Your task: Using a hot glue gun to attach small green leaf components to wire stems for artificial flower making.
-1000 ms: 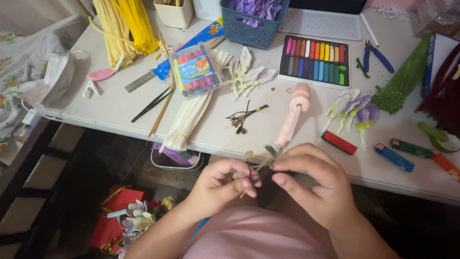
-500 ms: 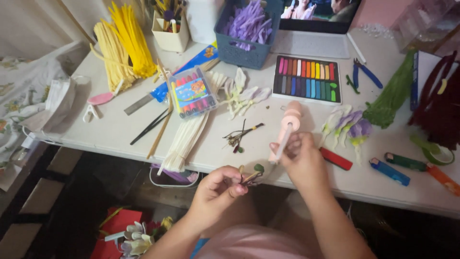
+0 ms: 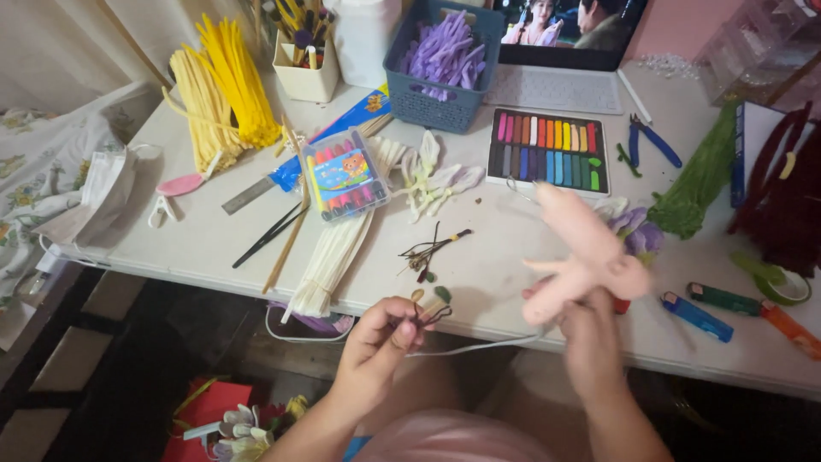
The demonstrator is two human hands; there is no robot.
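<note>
From the head camera, looking down at the near edge of the white table (image 3: 479,257), my left hand (image 3: 380,342) is pinched shut, thumb against fingertips, on a small cluster of dark wire stamens (image 3: 428,310) with tan and green tips, held just at the table's near rim. My right hand (image 3: 590,338) is to the right of it, closed around the lower end of a pink glue gun (image 3: 581,252), whose nozzle points up and away toward the far side; the picture is blurred there, so I cannot tell exactly how my fingers wrap it. A white cord (image 3: 479,346) trails from that tool leftward under my left hand. Judging by what lies about, the flower work seems early to midway: a second bunch of loose stamens (image 3: 432,248) lies unassembled in the middle of the table, cream petals (image 3: 436,180) sit loose beyond it, and a purple finished flower (image 3: 637,235) rests just behind the glue gun on the right. A bundle of cream pipe cleaners (image 3: 333,257) lies left of centre, yellow pipe cleaners (image 3: 218,85) at the far left, a tray of pastel chalks (image 3: 547,150) far centre. The cluster I hold has no petals on it yet.
</note>
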